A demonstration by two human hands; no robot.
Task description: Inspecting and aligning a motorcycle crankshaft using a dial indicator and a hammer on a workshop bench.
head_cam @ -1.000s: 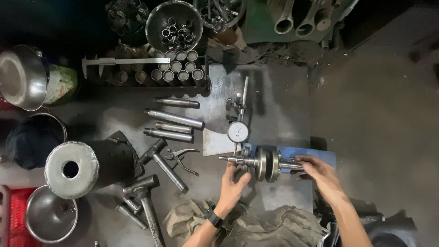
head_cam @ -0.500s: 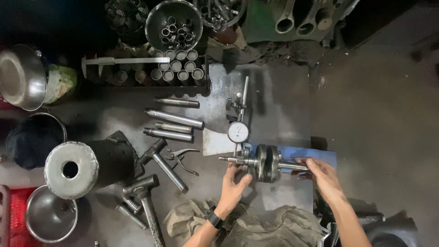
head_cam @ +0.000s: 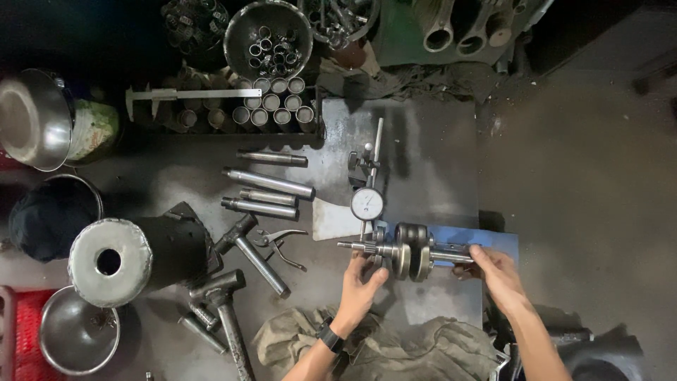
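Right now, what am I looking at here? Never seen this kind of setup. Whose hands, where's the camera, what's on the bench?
There is no machine: a person works with two bare hands, and the one camera sits on their head, looking straight down.

The left hand and the right hand each hold one end of a metal crankshaft, which lies level across a blue stand on a grey steel plate. A dial gauge on a small post stands just behind it.

To the left lie steel shafts, pliers, hammers and a caliper. A bowl of rings sits at the top, a rag near the person.
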